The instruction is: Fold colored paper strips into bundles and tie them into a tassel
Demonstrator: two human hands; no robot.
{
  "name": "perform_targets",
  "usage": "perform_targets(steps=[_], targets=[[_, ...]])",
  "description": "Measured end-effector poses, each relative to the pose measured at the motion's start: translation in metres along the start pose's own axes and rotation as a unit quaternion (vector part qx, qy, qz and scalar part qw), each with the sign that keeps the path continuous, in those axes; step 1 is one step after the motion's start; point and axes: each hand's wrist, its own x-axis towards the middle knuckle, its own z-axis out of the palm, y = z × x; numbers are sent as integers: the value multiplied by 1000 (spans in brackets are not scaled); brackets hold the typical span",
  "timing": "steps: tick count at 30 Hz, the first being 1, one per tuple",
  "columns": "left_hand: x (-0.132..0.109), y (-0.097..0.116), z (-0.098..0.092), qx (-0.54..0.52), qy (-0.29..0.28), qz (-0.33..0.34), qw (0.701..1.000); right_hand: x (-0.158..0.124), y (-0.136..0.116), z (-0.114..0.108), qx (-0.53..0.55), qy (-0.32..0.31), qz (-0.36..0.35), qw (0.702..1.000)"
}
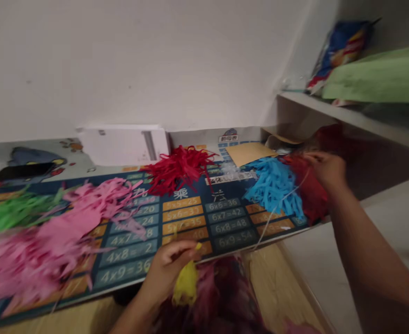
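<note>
On the desk [190, 218], left to right | pink shreds [61, 232] | left hand [169, 271] – grip pinching a yellow tassel [186, 285] at desk edge | right hand [326, 169] – grip seemingly clenched on dark red shreds [310, 192] beside blue shreds [275, 185]; keep the thread [277, 208] taut.

Pink shreds [51, 236] and green shreds [5, 215] lie leftward.
</note>
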Motion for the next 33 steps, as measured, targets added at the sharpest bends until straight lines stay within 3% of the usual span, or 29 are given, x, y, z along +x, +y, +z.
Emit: perform_targets(steps=[2,4,7,9,11,17,23,26,30,33], targets=[[-4,1,6,-101,19,-73,992,-44,-42,11,23,20,40,999],[-7,3,11,-180,28,-118,976,-98,-97,28,66,-61,68,994],[-12,4,13,-237,38,-133,962,-170,-180,52,166,-232,19,958],[-17,4,10,-247,48,-125,960,-198,-219,65,209,-289,-9,934],[-23,4,6,-244,51,-115,962,-210,-240,77,225,-319,-20,920],[-33,1,-4,-222,64,-90,969,-208,-247,88,220,-381,-41,897],[-36,2,-7,-154,33,-40,987,-206,-250,88,224,-383,-30,896],[-38,3,-8,-83,10,8,996,-205,-249,90,252,-392,23,884],[-40,-3,-5,54,69,92,992,-207,-244,93,328,-420,77,843],[-39,-7,-1,171,91,155,969,-205,-235,93,297,-399,45,866]])
